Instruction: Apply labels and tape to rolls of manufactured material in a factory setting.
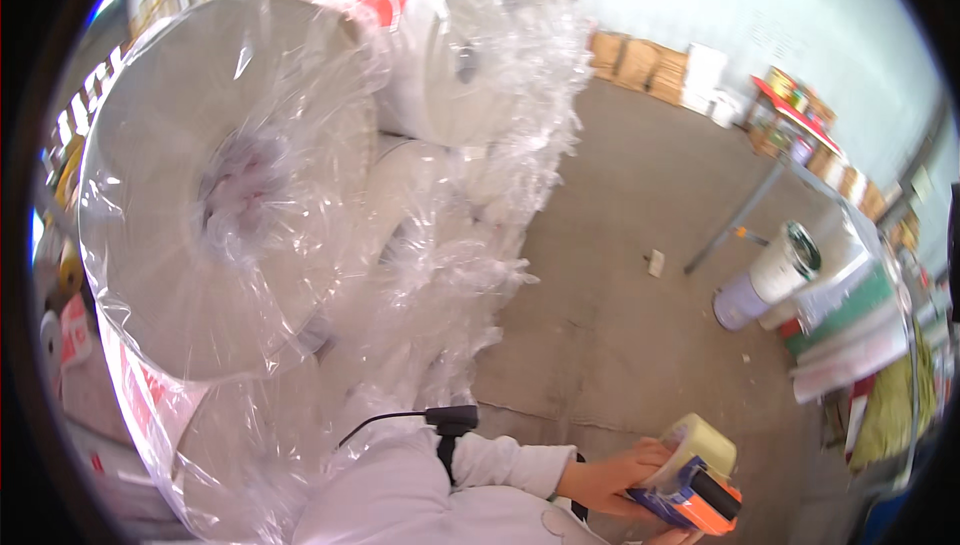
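Note:
My left hand [612, 475] reaches in at the lower right and is closed on a hand-held tape dispenser [680, 493], its fingers by the roll of pale yellow tape [705, 442]. The dispenser has a blue body, an orange end and a black part. My right hand [680, 537] is mostly cut off by the lower edge; the bit that shows grips the dispenser from below. Just left of my arms, large white rolls [150, 215] are stacked, wrapped in clear crinkled plastic film [460, 275]. The film bunches loosely over the roll ends.
A white and lilac cylinder [765, 280] leans near a metal frame [740, 215] and several sheet rolls [850, 345] on the right. Brown cartons [640, 67] line the far wall near a red-topped shelf [795, 110]. A small pale object [655, 264] lies on the brown floor [600, 345].

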{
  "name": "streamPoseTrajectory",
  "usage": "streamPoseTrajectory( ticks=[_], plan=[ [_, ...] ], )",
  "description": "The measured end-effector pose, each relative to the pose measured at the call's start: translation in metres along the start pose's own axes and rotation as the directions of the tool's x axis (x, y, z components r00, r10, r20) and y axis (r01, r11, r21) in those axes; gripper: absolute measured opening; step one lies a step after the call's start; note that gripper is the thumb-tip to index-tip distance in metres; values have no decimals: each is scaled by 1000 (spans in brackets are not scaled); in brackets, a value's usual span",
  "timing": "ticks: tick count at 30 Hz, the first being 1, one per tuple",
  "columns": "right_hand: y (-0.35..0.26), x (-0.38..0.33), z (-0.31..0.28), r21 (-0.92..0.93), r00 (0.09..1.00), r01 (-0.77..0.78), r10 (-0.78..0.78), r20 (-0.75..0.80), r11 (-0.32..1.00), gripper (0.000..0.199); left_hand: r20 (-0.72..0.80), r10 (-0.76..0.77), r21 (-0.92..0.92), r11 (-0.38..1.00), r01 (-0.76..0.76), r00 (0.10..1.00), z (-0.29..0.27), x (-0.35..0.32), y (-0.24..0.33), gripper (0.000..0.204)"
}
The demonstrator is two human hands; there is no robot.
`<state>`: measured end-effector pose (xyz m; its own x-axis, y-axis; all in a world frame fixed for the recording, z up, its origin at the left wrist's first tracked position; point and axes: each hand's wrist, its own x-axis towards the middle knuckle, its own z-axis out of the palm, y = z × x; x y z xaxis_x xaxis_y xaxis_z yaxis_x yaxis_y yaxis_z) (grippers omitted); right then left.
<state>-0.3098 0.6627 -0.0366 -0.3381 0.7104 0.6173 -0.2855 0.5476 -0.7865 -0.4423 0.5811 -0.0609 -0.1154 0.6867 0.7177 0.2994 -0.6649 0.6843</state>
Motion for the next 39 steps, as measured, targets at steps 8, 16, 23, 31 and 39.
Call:
streamPoseTrajectory(
  ticks=[8, 16, 23, 31, 39],
  plan=[
    [118, 112, 136, 337, 838, -203, -15, 545, 920, 41, -500, -167, 510, 736, 445, 850, -85, -38, 6, 45],
    [56, 99, 322, 656, 225, 62, -651, 725, 752, 47, -978, -203, -84, 623, 778, 56, -9, -76, 30, 37],
    [19, 17, 404, 628, 189, 130, -641, 744, 768, 46, -969, 172, -18, 662, 750, -175, 51, -48, 48, 31],
    [50, 63, 376, 612, 173, -50, -596, 784, 790, 18, -898, 315, 14, 718, 696, -307, 102, -67, 57, 36],
    [50, 76, 358, 610, 89, 118, -620, 780, 784, 19, -963, 257, 76, 562, 824, -86, 66, -74, 64, 35]
  ],
)
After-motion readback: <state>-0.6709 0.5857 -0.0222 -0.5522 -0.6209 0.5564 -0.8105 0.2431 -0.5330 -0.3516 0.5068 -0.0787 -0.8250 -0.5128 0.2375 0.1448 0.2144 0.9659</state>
